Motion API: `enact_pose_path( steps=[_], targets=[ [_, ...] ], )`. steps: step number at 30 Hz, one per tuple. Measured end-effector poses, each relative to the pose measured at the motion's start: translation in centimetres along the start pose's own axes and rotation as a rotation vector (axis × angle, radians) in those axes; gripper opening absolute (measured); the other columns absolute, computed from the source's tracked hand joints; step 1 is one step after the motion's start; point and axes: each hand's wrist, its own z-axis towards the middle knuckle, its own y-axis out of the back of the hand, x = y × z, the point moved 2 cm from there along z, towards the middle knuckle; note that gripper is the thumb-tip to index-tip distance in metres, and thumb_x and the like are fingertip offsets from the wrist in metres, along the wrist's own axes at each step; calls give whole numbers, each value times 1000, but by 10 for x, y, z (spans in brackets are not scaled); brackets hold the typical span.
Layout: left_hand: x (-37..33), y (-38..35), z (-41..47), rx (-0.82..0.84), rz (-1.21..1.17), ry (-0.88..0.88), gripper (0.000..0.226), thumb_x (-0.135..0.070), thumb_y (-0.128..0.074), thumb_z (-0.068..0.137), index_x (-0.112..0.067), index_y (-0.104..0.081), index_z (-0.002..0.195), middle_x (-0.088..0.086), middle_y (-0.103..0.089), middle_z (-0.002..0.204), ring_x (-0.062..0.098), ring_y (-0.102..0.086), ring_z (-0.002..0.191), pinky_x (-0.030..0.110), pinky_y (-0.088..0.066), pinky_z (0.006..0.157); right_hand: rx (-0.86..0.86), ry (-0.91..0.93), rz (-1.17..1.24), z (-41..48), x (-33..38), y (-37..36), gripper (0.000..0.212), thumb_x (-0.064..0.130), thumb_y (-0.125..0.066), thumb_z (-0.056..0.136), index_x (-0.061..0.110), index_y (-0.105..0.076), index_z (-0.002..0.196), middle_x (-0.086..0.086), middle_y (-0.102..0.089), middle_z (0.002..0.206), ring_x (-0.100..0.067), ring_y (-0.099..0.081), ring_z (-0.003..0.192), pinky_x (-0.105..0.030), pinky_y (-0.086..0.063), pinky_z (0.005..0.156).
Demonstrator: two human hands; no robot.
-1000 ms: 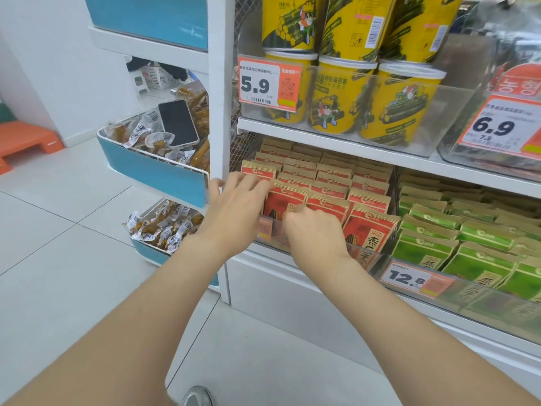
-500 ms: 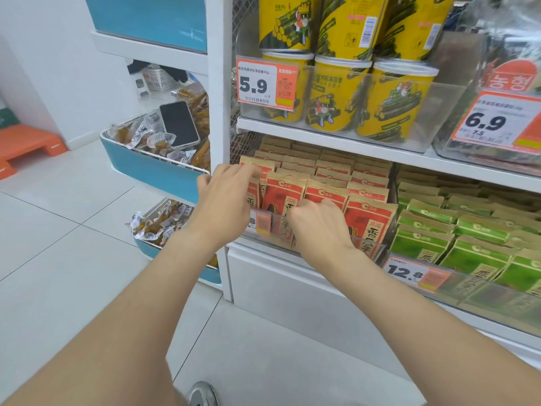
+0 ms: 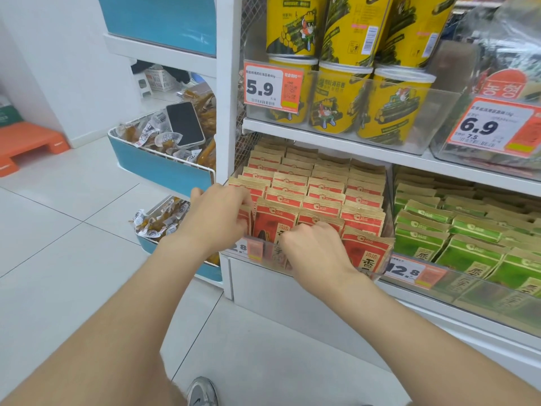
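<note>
Rows of red and tan snack packets (image 3: pixel 319 194) stand upright in a clear tray (image 3: pixel 380 273) on the lower shelf. My left hand (image 3: pixel 216 218) grips the leftmost front packet (image 3: pixel 244 221), fingers curled over its top edge. My right hand (image 3: pixel 316 250) is at the front row beside it, fingers curled over the top of a red packet (image 3: pixel 270 227). The fingertips of both hands are hidden behind the packets.
Green packets (image 3: pixel 468 238) fill the tray to the right. Yellow seaweed-roll tubs (image 3: pixel 339 101) stand on the shelf above, behind price tags. At left, blue bins (image 3: pixel 158 168) hold wrapped snacks and a phone (image 3: pixel 184 124). An orange step stool (image 3: pixel 26 145) sits on the tiled floor.
Both hands have drawn toward the front of the tray and lowered, from the second rows onto the front packets. The front left packets now stand more upright.
</note>
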Motion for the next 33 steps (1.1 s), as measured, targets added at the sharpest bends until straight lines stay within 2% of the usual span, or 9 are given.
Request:
enact_pose_path(
  steps=[4,8,11,13,16,20,26,30,33],
  targets=[
    [-3,5,-1,-5,-33,22,8,-38,-68,91,-31,-73,92,-13,-70,94,19,-57,101,43,-25,90,-12,-8,-11,-2,-1,4,41,-2,-62,91,19,-33,71,-5,-68,88,-34,-58,78,-35,-32,76],
    [-3,7,-1,-91,-127,72,43,-52,-47,98,-22,-72,78,-6,-68,71,22,-62,80,42,-41,80,-186,-32,58,2,1,19,27,28,-58,103,21,-50,79,-3,-66,81,-31,-58,72,-36,-31,71],
    [-2,10,3,-271,-200,155,44,-50,-39,111,-23,-67,90,-1,-68,75,32,-64,78,45,-53,71,-492,-59,218,15,-2,24,15,25,-63,93,18,-65,80,-1,-67,75,-29,-62,65,-38,-42,68],
    [1,12,10,-369,-233,253,44,-52,-40,111,-21,-69,97,4,-71,84,33,-63,81,42,-49,66,-551,-144,354,26,-8,24,13,26,-60,94,19,-71,94,1,-69,84,-25,-63,75,-41,-47,78],
    [5,8,22,-331,-278,309,29,-39,-50,108,-24,-73,119,8,-72,108,35,-66,97,41,-49,74,-525,-276,440,44,-16,21,25,27,-56,100,22,-72,118,1,-72,106,-23,-65,99,-43,-44,93],
    [2,0,27,-13,-248,275,53,-19,-58,96,-29,-59,148,9,-44,134,40,-61,116,55,-53,103,-482,-314,499,63,-17,19,27,26,-51,102,18,-74,114,0,-75,105,-25,-69,100,-45,-51,96],
    [6,3,30,-225,-193,286,21,-19,-68,96,-27,-79,112,8,-51,125,37,-53,121,53,-51,100,-405,-272,483,70,-6,11,26,28,-50,104,17,-72,107,-3,-75,95,-29,-70,89,-40,-54,77],
    [9,2,29,-294,-269,243,13,-18,-67,103,-24,-76,110,3,-50,124,29,-52,118,46,-49,99,-355,-325,547,69,-14,10,25,37,-49,107,20,-67,110,-2,-72,83,-28,-67,79,-36,-50,60],
    [6,12,26,-444,-427,203,11,-15,-58,109,-19,-67,114,-3,-45,123,14,-47,105,29,-40,93,-285,-260,557,67,-15,9,33,38,-46,109,20,-68,92,-1,-67,74,-26,-64,69,-32,-44,54]
  ],
)
